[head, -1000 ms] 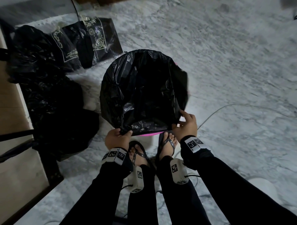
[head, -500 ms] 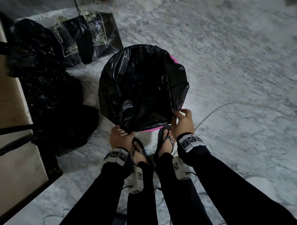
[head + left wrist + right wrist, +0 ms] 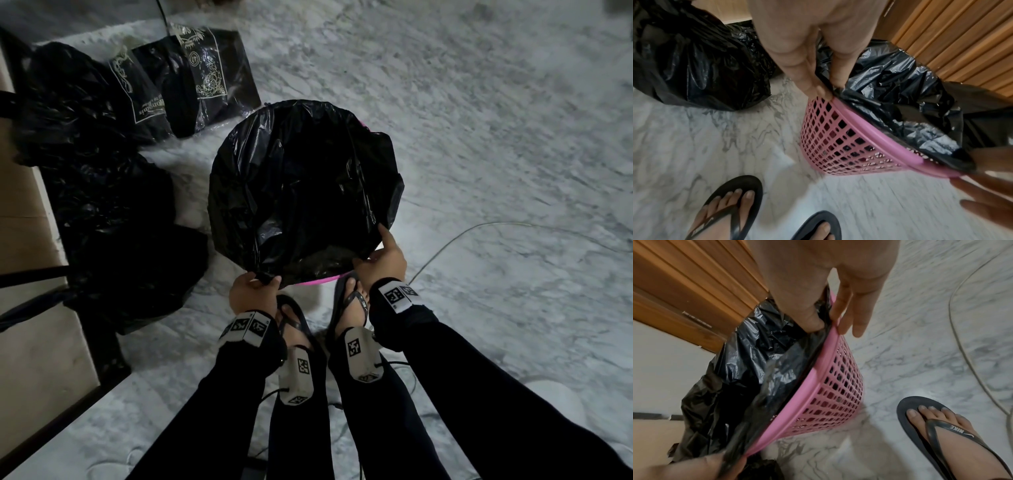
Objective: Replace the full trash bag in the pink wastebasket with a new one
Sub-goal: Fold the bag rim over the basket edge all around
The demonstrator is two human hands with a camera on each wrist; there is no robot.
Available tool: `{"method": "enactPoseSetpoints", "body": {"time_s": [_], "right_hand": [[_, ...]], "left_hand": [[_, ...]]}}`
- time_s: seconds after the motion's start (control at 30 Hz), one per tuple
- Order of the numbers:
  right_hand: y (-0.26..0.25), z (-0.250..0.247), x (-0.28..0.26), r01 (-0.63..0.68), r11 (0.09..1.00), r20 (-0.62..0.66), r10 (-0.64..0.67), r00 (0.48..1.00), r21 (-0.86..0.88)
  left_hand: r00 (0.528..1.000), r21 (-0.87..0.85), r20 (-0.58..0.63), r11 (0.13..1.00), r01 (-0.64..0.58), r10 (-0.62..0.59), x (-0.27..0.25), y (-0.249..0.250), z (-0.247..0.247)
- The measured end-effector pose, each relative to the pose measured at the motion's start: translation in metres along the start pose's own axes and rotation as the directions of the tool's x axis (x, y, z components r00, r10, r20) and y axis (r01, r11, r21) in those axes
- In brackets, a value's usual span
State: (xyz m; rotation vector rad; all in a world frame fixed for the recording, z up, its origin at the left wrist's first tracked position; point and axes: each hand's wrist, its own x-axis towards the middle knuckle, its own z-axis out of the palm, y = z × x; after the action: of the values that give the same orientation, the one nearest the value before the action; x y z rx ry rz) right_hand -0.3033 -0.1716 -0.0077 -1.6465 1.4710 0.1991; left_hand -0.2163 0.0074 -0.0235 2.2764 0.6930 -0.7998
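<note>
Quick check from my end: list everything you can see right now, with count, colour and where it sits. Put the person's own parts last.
wastebasket: one, pink lattice plastic, on the floor just ahead of the feet.
trash bag liner: one, black, lining the wastebasket, its near edge not yet folded over the pink rim.
filled trash bags: at least two, black, on the floor to the left.
printed packets: two, black with pale print, in clear wrap, beyond the basket on the left.
cable: one, pale, on the floor to the right.
floor: white-grey marble.
wooden panelling: brown, behind the basket.
flip-flops: two, black, on the feet.
left hand: pinches the liner edge.
right hand: pinches the liner edge at the rim.
</note>
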Motion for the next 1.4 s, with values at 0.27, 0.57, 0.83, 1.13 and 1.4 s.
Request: {"method": "enactPoseSetpoints", "body": {"time_s": [0.27, 0.57, 0.83, 1.13, 1.4], "right_hand": [[0.018, -0.011, -0.001, 0.009, 0.995, 0.091, -0.018, 0.996, 0.095], [0.033, -0.003, 0.003, 0.029, 0.964, 0.074, -0.05, 0.996, 0.266], [0.039, 0.003, 0.005, 0.14, 0.989, 0.09, -0.143, 0.986, 0.043], [0.034, -0.002, 0.013, 0.193, 0.981, 0.072, -0.195, 0.978, 0.029], [0.022, -0.011, 0.026, 0.186, 0.978, -0.188, -0.166, 0.968, 0.091]], "left_hand": [[0.997, -0.03, 0.071, 0.999, -0.033, 0.035, 0.0, -0.015, 0.011], [0.988, 0.012, 0.095, 0.992, -0.124, 0.123, 0.019, -0.017, 0.011], [0.987, 0.032, 0.048, 0.987, -0.157, 0.155, 0.018, -0.009, 0.017], [0.986, -0.009, 0.088, 0.99, -0.138, 0.139, 0.028, -0.011, 0.008], [0.989, 0.054, 0.093, 0.991, -0.122, 0.117, 0.024, -0.004, 0.016]]}}
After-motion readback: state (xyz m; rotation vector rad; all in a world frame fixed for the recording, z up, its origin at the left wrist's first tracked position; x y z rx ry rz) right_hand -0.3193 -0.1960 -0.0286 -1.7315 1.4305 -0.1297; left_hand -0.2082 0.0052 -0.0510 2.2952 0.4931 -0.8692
